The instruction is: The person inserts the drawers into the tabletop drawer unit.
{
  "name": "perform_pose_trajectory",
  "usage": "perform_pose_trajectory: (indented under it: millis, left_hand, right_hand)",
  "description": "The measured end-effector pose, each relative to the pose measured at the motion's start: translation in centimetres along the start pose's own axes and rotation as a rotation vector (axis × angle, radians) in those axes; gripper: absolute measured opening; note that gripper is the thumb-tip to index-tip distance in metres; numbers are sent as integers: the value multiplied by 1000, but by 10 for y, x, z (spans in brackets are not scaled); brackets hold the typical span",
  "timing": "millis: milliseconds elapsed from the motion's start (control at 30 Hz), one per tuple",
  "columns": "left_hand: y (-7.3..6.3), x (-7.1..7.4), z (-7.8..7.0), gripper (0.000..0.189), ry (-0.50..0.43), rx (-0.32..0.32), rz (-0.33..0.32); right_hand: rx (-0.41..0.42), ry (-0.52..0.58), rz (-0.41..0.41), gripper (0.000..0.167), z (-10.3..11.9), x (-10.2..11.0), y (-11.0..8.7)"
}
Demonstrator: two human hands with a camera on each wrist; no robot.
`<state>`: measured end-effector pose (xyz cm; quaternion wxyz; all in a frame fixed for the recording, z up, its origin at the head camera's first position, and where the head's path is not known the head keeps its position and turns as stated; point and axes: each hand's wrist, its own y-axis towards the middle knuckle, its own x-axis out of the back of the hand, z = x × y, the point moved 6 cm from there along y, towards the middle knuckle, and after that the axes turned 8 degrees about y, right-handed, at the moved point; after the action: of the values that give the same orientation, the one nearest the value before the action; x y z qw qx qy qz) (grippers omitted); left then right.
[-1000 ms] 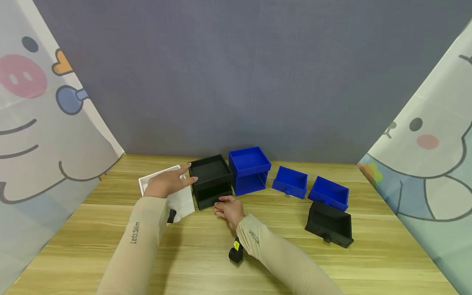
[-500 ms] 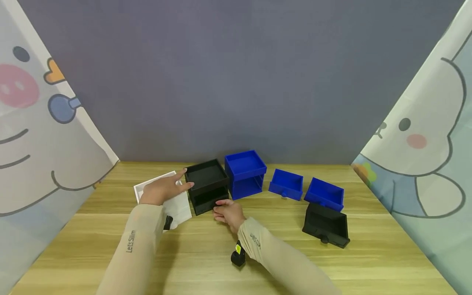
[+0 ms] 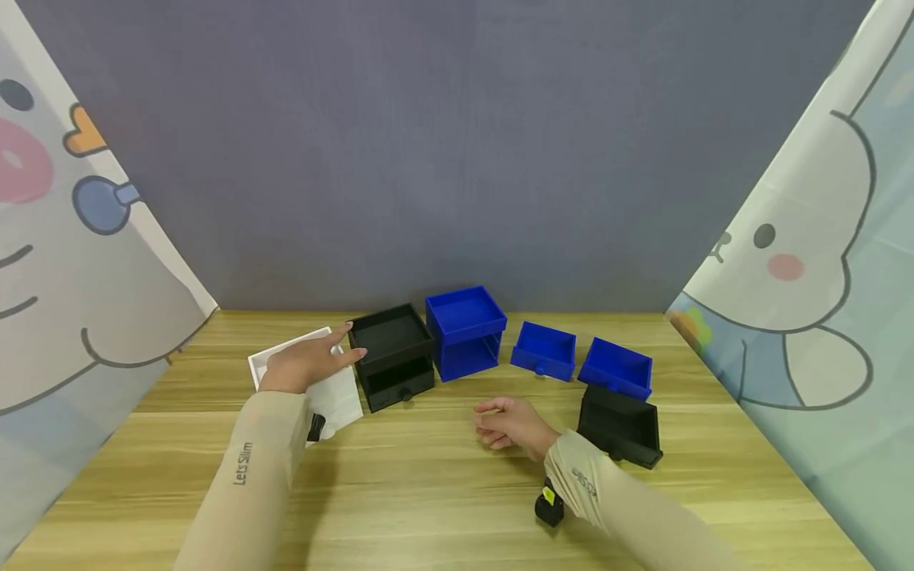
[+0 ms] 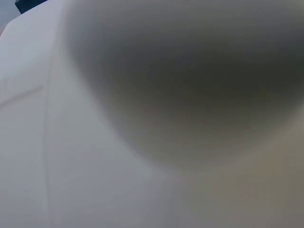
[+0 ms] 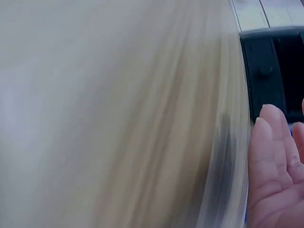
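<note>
My left hand [image 3: 301,365] reaches over a white box [image 3: 267,353] at the left, fingers straight, fingertips right at the left edge of a black drawer cabinet [image 3: 393,333]. Low in that cabinet sits a black drawer front with a round knob [image 3: 405,393], and a dark opening shows above it. My right hand [image 3: 517,426] hovers over the table, apart from the cabinet, its fingers loosely bent around nothing. In the right wrist view the same hand [image 5: 275,171] shows beside the cabinet front. Blur fills most of the left wrist view.
A blue cabinet [image 3: 467,317] with an open front stands right of the black one. Two loose blue drawers [image 3: 544,349] and a black drawer [image 3: 621,428] lie to the right. White paper [image 3: 339,400] lies beside the white box. A grey wall [image 3: 443,159] rises behind.
My right hand has let go of the black drawer front and moved right, uncovering its knob. The left hand stays at the cabinet's edge. The head view has shifted slightly.
</note>
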<state>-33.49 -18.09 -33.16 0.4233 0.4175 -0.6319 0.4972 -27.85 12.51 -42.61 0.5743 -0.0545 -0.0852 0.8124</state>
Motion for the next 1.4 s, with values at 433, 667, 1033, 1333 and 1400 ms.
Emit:
perform_pose_trajectory:
  millis: [433, 667, 1033, 1333, 1400]
  left_hand:
    - [-3, 0, -1, 85, -4, 17, 7]
    - [-2, -4, -2, 85, -2, 30, 1]
    - [0, -2, 2, 87, 9, 24, 5]
    - [-2, 0, 1, 85, 10, 15, 4]
    - [-1, 0, 0, 85, 14, 11, 2]
  right_hand:
    - [-153, -33, 52, 43, -19, 76, -73]
    - [-175, -49, 94, 47, -27, 106, -105]
    - [-198, -93, -11, 45, -31, 144, -129]
    - [-182, -153, -132, 57, -29, 152, -130]
    - [-171, -167, -136, 60, -29, 149, -130]
